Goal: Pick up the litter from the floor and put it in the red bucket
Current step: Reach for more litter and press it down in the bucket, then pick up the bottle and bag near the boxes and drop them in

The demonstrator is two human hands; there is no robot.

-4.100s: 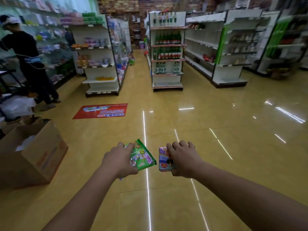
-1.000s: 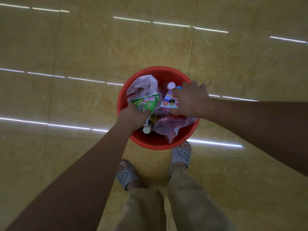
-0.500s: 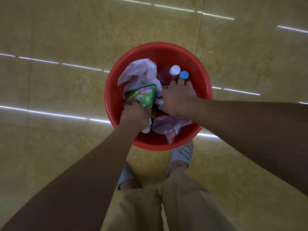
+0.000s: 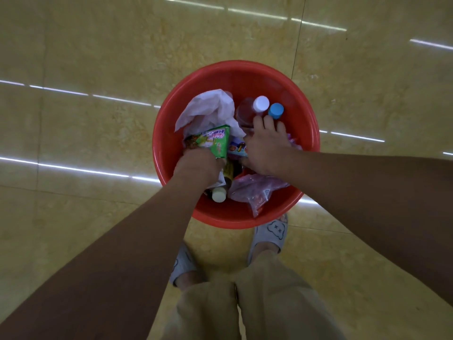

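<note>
A: Which step is being carried out?

B: Depositing, it is judged; the left hand (image 4: pixel 198 168) is being held low inside the red bucket (image 4: pixel 245 77), clenched round the lower end of the green packet (image 4: pixel 213 141), which is being held up just beyond its knuckles; the right hand (image 4: pixel 267 148) is being rested on the heap, released, with its fingers spread flat; the small carton (image 4: pixel 236 148) is being left lying at its thumb side, between the two hands, and nothing is being seen clasped there.

A: What is being called for next?

B: By judgement, the left grip is to be opened so that the packet is dropped onto the heap; then both hands are to be lifted straight up; care is being asked for, since the white bag (image 4: pixel 208 109) beyond the left hand and the pink bag (image 4: pixel 255 190) just nearer than the right wrist are being piled loosely and could be dragged out; the white-capped bottle (image 4: pixel 261 103) and blue-capped bottle (image 4: pixel 275 110) are being touched, or nearly so, by the right fingertips.

A: And the surroundings?

B: The bucket is being stood on a glossy yellow tiled floor (image 4: pixel 98 57); strip lights are being reflected to either side of the hands; grey slippers (image 4: pixel 272 231) are being worn, nearer than both hands; no walls are being shown.
</note>
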